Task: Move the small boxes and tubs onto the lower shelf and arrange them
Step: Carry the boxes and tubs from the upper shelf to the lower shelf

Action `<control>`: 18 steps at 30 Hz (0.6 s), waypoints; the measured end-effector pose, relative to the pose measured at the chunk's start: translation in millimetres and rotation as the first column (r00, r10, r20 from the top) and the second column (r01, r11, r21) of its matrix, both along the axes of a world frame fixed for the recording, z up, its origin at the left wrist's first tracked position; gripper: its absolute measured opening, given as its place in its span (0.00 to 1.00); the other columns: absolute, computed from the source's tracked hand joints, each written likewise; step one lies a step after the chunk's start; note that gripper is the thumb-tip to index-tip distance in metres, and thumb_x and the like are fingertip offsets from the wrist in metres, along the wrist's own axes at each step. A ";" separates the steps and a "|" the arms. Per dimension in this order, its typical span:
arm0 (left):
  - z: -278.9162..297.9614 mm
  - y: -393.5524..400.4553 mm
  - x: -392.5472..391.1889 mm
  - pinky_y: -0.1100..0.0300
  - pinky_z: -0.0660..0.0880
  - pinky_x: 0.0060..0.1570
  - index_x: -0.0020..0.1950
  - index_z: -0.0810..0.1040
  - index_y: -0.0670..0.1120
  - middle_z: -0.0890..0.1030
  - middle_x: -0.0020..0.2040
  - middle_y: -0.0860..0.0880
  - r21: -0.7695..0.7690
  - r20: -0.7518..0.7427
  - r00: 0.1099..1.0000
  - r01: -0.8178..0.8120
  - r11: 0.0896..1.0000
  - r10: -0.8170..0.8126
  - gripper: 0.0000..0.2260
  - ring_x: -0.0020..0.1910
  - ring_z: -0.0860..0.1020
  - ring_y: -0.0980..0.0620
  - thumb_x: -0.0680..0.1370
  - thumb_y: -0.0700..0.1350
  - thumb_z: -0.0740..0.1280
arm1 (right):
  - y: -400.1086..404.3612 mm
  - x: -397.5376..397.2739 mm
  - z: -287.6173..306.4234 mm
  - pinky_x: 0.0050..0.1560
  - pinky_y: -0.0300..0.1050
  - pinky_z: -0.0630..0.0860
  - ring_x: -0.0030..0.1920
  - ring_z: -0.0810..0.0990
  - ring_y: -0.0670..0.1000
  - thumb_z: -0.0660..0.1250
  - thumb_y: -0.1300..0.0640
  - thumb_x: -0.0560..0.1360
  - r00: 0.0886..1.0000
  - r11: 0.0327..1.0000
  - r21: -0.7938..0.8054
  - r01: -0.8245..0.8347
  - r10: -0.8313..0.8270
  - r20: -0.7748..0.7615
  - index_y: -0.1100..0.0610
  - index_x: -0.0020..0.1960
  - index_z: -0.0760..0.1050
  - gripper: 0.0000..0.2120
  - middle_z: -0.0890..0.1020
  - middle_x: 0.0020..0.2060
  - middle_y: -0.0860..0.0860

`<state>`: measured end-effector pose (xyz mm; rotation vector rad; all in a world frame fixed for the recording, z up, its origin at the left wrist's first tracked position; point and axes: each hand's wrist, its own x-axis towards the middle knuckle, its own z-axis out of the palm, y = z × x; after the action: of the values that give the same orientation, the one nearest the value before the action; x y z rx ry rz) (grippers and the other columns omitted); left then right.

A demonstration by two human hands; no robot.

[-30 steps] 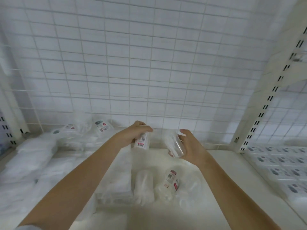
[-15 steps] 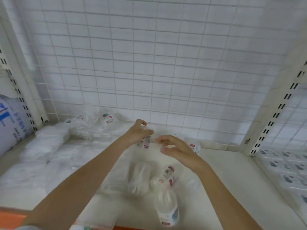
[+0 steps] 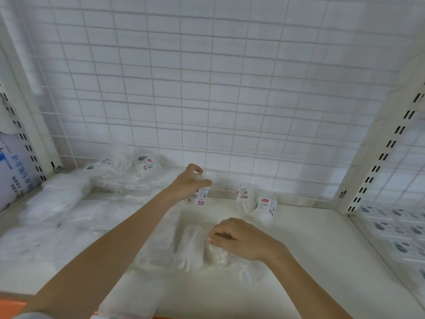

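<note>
My left hand (image 3: 189, 182) grips a clear labelled tub (image 3: 200, 195) from above, upright near the back of the white shelf (image 3: 322, 261). My right hand (image 3: 243, 239) curls its fingers round a clear tub (image 3: 216, 255) lying on its side in the middle of the shelf. Beside it lies another clear tub (image 3: 192, 246). Two labelled tubs (image 3: 264, 207) stand further back on the right, near the wire grid.
A wire grid back wall (image 3: 207, 88) closes the shelf behind. Clear plastic packs (image 3: 57, 215) pile up on the left, with a labelled tub (image 3: 148, 164) at the back left. A slotted upright post (image 3: 377, 162) stands at the right; small packs (image 3: 395, 229) fill the neighbouring bay.
My right hand has dropped from mid-air near the back down onto the tub lying mid-shelf. The left hand still holds its tub near the back. The view has pulled back a little.
</note>
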<state>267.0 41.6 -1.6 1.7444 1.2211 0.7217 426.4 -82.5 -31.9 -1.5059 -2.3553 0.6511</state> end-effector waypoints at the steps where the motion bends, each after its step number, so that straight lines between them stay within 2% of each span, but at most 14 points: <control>1: 0.4 1.9 -0.3 0.57 0.72 0.46 0.59 0.66 0.50 0.75 0.51 0.47 0.001 -0.001 1.000 0.001 1.000 -0.001 0.20 0.45 0.75 0.52 0.72 0.52 0.69 | 1.8 0.0 -0.7 0.50 0.46 0.72 0.43 0.72 0.44 0.56 0.42 0.78 1.000 1.000 0.007 -0.005 0.005 0.019 0.50 0.50 0.78 0.16 0.77 0.40 0.49; 5: 1.6 8.5 0.1 0.56 0.72 0.47 0.58 0.66 0.50 0.74 0.51 0.47 -0.012 0.001 1.000 0.008 1.000 -0.008 0.19 0.46 0.75 0.51 0.72 0.51 0.69 | 9.0 0.0 -3.6 0.49 0.48 0.72 0.43 0.72 0.47 0.53 0.42 0.79 0.997 0.999 0.050 0.013 -0.017 0.079 0.58 0.46 0.75 0.21 0.76 0.39 0.53; 12: -0.9 12.8 4.4 0.58 0.70 0.43 0.58 0.66 0.50 0.74 0.50 0.49 -0.029 -0.029 0.999 0.021 0.999 -0.022 0.16 0.45 0.74 0.52 0.74 0.49 0.67 | 15.3 3.2 -7.0 0.51 0.44 0.69 0.47 0.71 0.47 0.49 0.40 0.79 0.993 0.992 0.097 0.080 -0.088 0.077 0.57 0.43 0.72 0.23 0.76 0.40 0.50; 15: -2.5 11.2 4.9 0.58 0.70 0.44 0.59 0.66 0.50 0.73 0.51 0.48 -0.046 -0.011 0.999 0.031 0.998 -0.031 0.16 0.45 0.74 0.51 0.74 0.49 0.67 | 18.5 4.8 -5.9 0.50 0.43 0.69 0.47 0.71 0.47 0.47 0.38 0.77 0.980 0.972 0.128 0.194 -0.197 0.012 0.57 0.42 0.72 0.26 0.76 0.40 0.50; 18: -2.5 8.9 4.7 0.57 0.70 0.45 0.58 0.67 0.50 0.73 0.53 0.49 -0.059 0.017 0.999 0.036 0.998 -0.036 0.14 0.46 0.74 0.51 0.75 0.48 0.65 | 22.0 5.4 -2.4 0.44 0.45 0.70 0.37 0.71 0.47 0.46 0.31 0.72 0.938 0.956 0.056 0.288 -0.270 -0.217 0.60 0.37 0.67 0.31 0.72 0.33 0.50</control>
<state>271.7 50.5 -4.1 1.7049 1.1860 0.6703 431.8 -60.5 -34.3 -1.6086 -1.9423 0.5932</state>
